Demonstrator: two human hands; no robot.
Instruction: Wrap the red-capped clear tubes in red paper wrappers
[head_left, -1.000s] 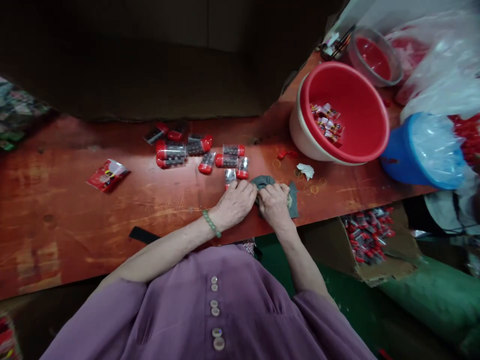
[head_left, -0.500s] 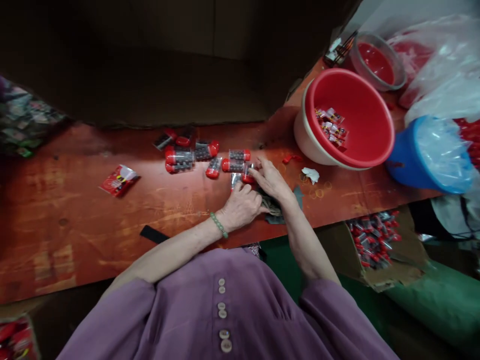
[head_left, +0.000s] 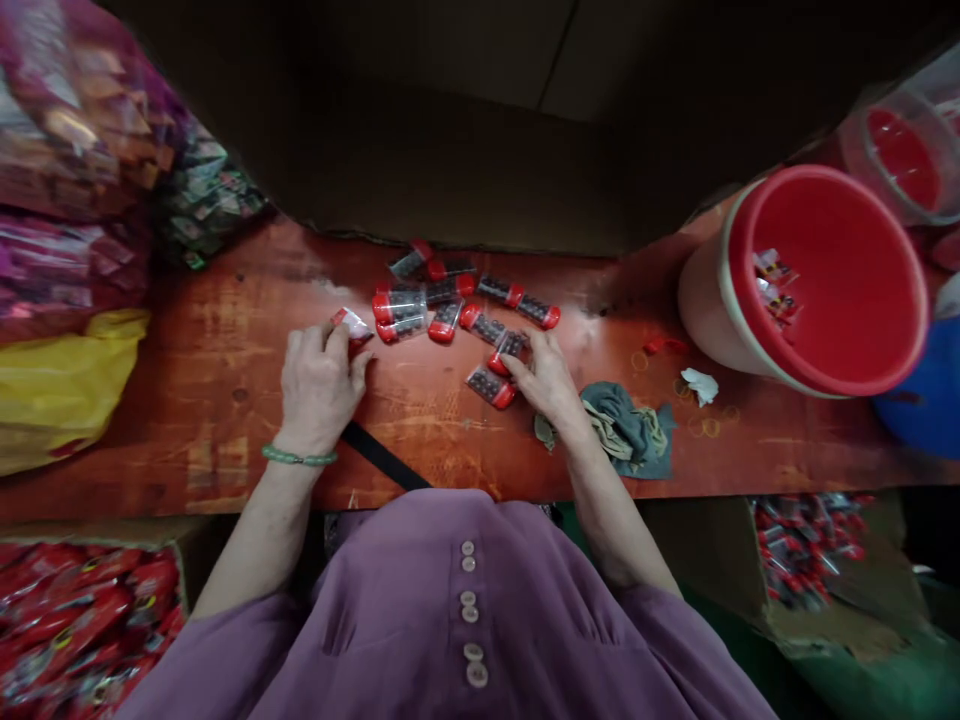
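My left hand (head_left: 319,385), with a green bead bracelet at the wrist, is closed over a small red-and-white packet (head_left: 354,324) that sticks out past its fingertips. To its right, my right hand (head_left: 551,380) pinches a clear tube (head_left: 508,350) with a red cap and dark balls inside. Below that tube lies another red-capped tube (head_left: 490,386), close to the right thumb. Several similar tubes (head_left: 401,305) are scattered on the orange-red tabletop (head_left: 247,440), some touching each other. By my right wrist rests a crumpled grey-green cloth (head_left: 622,425).
A large cardboard box (head_left: 465,190) opens toward me behind the tubes. At right stands a red basin (head_left: 847,270) with a few packets inside. Filled plastic bags (head_left: 82,130) crowd the left. Open cartons of red items (head_left: 75,620) sit below the table edge. A black strap (head_left: 386,460) lies in front.
My left hand has left the tubes beside my right hand and moved left onto the packet. My right hand stays among the tubes. The view has swung left.
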